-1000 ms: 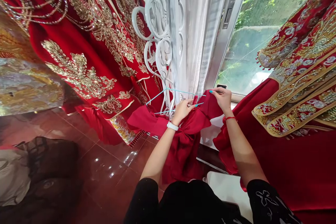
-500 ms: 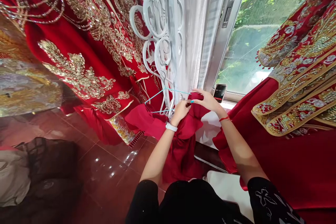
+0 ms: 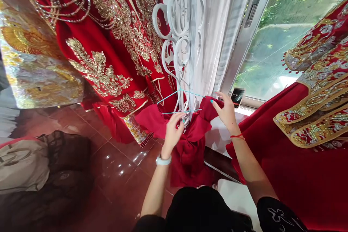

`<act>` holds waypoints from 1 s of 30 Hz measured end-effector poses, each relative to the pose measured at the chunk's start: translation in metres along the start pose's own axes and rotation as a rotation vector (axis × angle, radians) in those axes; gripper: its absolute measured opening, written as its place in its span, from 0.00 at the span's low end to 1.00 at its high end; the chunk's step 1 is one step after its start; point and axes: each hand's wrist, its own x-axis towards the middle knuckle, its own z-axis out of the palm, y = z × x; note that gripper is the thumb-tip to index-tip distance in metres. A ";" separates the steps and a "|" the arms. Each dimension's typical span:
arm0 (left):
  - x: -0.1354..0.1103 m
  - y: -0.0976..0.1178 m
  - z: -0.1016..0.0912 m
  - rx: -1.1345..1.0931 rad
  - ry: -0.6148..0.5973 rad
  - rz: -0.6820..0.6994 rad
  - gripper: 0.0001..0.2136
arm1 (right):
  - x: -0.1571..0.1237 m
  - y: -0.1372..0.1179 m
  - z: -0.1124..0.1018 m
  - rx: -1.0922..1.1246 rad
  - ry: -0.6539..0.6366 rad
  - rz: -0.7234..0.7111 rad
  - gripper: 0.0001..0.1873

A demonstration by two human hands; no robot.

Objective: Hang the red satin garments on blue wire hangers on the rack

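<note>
A red dress (image 3: 156, 120) hangs on a thin light-blue hanger (image 3: 169, 98), with its loose cloth falling in folds below. My right hand (image 3: 226, 112) pinches the dress at its right shoulder, beside the hanger's right end. In front of the neckline, just under the hanger's lower bar, is my left hand (image 3: 172, 132). Its fingers are curled with thumb and forefinger close together; whatever may lie between them is too small to make out. The hanger's top meets the white scrolled metal stand (image 3: 176, 11).
Red garments with gold beading (image 3: 108, 76) hang at left, beside a gold sequinned one (image 3: 40, 58). Embroidered red garments (image 3: 307, 116) hang at right. A phone (image 3: 237, 97) stands on the window sill. A dark bag (image 3: 65, 163) is at lower left; a white seat (image 3: 236, 195) is below me.
My left hand has moved left and down, away from the right shoulder of the dress. My right hand has shifted outward along that shoulder. The view has turned slightly left.
</note>
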 end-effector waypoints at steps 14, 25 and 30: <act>0.029 -0.045 -0.084 0.472 0.227 -0.346 0.26 | 0.006 -0.021 0.048 -0.394 -0.105 0.119 0.24; 0.041 -0.035 -0.066 0.780 0.184 -0.408 0.17 | 0.014 -0.028 0.037 -0.442 -0.157 0.161 0.24; 0.036 -0.040 -0.071 0.738 0.175 -0.345 0.18 | 0.020 -0.022 0.026 -0.460 -0.226 0.115 0.24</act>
